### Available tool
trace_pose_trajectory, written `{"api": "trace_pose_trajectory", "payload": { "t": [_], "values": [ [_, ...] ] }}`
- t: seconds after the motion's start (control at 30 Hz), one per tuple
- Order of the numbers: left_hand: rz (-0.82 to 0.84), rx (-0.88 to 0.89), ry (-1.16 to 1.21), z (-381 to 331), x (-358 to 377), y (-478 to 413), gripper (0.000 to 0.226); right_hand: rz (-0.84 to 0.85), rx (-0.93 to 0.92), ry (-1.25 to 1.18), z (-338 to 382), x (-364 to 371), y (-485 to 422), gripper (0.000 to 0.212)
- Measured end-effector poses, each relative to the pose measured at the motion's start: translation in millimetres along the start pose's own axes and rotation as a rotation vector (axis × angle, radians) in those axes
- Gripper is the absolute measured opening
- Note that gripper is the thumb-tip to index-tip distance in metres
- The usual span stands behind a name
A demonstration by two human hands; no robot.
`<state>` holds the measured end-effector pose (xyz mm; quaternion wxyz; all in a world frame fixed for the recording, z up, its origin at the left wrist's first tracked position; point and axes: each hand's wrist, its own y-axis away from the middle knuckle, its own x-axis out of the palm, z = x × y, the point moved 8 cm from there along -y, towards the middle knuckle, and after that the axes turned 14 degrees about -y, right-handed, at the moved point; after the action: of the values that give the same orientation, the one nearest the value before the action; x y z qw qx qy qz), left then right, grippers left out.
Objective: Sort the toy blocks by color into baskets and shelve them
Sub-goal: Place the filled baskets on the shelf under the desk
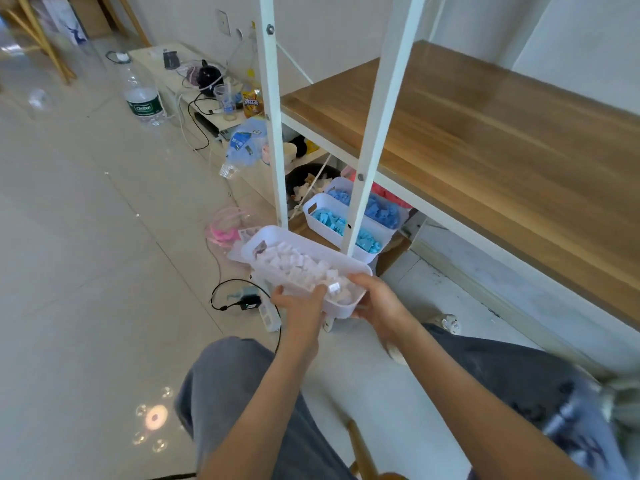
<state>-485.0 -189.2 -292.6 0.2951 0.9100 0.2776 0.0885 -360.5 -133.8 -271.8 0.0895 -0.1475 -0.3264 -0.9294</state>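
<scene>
Your left hand (300, 308) and right hand (379, 306) both grip white basket (250, 249) at near end only; far end could dip, spilling white blocks (294, 265), or clip shelf post (360, 202).

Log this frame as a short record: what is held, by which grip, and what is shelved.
held: white basket of white blocks
left grip: holds the basket's near end
right grip: holds its near right corner
shelved: two baskets of blue blocks, below the wooden shelf
</scene>
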Motion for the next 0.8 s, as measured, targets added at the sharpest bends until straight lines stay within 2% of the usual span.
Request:
{"api": "trace_pose_trajectory", "payload": {
  "t": [0.07,0.23,0.37,0.53,0.67,0.8],
  "values": [
    [0.05,0.002,-0.026,8.1,14.5,17.1,0.089,-0.022,0.006,-0.022,-3.4,-21.2,20.8,0.011],
    [0.266,-0.008,-0.12,19.7,52.8,62.3,0.068,-0.171,0.0,-0.225,-12.7,-84.6,53.6,0.028],
    [0.211,0.055,-0.294,6.4,55.9,71.3,0.072,-0.312,-0.026,-0.373,-3.0,-130.2,71.1,0.016],
    [0.221,-0.046,-0.435,-15.5,66.2,72.7,0.033,-0.313,-0.057,-0.383,10.8,-150.9,74.1,0.033],
    [0.18,0.028,-0.414,-31.3,80.9,73.0,0.021,-0.353,-0.085,-0.413,19.8,-159.5,65.9,0.038],
    [0.081,0.122,-0.226,-50.8,70.7,55.4,0.014,-0.286,-0.126,-0.383,39.8,-150.0,48.9,0.022]
  ]
}}
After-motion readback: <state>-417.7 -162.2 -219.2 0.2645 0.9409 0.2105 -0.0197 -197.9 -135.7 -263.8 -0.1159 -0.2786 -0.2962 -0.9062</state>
